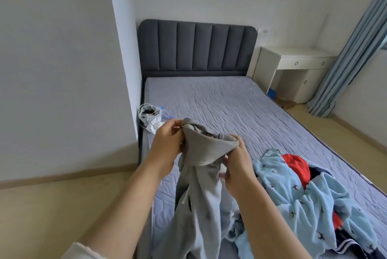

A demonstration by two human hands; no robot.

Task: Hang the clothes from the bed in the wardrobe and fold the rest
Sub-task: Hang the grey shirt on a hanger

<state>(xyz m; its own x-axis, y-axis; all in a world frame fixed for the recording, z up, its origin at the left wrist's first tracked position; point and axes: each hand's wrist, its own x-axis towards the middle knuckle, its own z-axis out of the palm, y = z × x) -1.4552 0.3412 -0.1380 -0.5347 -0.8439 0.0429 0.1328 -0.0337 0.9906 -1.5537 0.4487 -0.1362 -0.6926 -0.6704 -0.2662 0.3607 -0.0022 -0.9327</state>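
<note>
A plain bedroom with pale walls holds one bed [219, 99], its mattress under a quilted grey-lilac cover and backed by one dark padded headboard [196, 47]. Beside the bed's far right corner stands one white counter [293, 64] with two drawer pulls showing, and one blue curtain [354, 49] hangs down the right edge of the room. One small white bag [149, 115] with cords sits at the bed's left edge against the wall. Two bare hands are raised over the near end of the bed, both on one grey garment [201, 175]. The left hand [167, 143] pinches the bunched upper edge with curled fingers, and the right hand [236, 168] grips the same band from the other side, thumb on top. The garment is soft heather-grey knit, with a thick folded band at the top and a drawcord dangling down its front; the rest hangs loosely and trails onto the mattress. Just right of it lies one heap of clothes: one light blue fleece piece [293, 191] printed with small dark marks, crumpled over one red item [297, 166], and one navy piece [347, 246] with white stripes at the near right. The blue fleece touches the grey garment's lower folds.
</note>
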